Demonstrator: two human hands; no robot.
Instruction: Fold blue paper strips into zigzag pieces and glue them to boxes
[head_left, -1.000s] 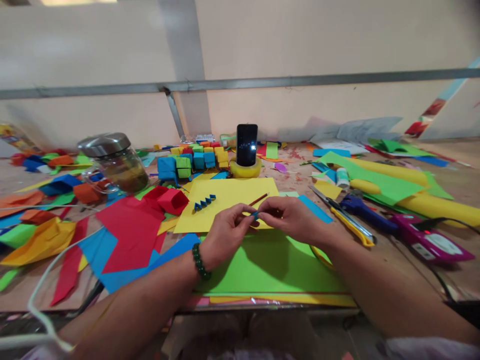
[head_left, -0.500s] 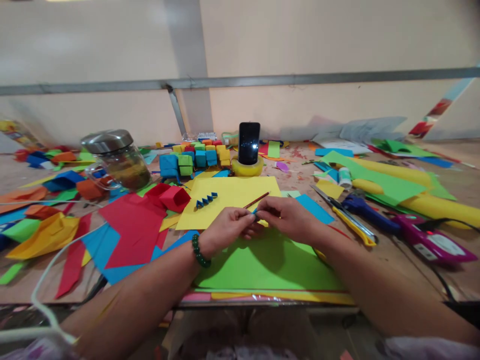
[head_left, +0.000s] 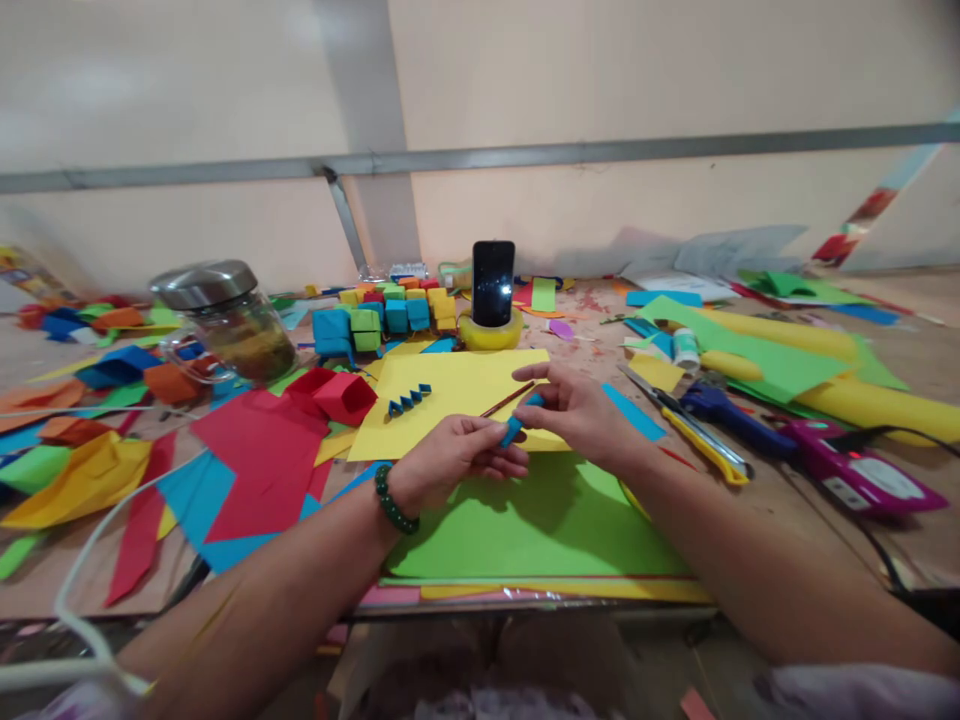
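Observation:
A small folded piece of blue paper (head_left: pixel 513 431) is held over the front of the yellow sheet. My left hand (head_left: pixel 457 448), with a green bead bracelet at the wrist, pinches its lower end between thumb and fingers. My right hand (head_left: pixel 581 412) has its thumb and a finger at the upper end, with another finger lifted away. Behind the hands, a pencil (head_left: pixel 504 400) lies on the yellow sheet (head_left: pixel 465 375). A zigzag-folded blue strip (head_left: pixel 409 401) rests on the same sheet, to the left. Below my hands is a green sheet (head_left: pixel 540 530).
A phone (head_left: pixel 493 285) stands in a yellow holder (head_left: pixel 491 333) beside several folded paper blocks (head_left: pixel 397 316). On the left are a glass jar (head_left: pixel 247 340), red paper (head_left: pixel 262 450) and a white cable (head_left: pixel 75 570). A yellow cutter (head_left: pixel 701 445) and a purple-and-blue tool (head_left: pixel 855 470) lie right.
My right hand's fingers have spread and lifted slightly, so more of the blue paper shows between my hands. My left hand keeps its pinch. The view has shifted slightly.

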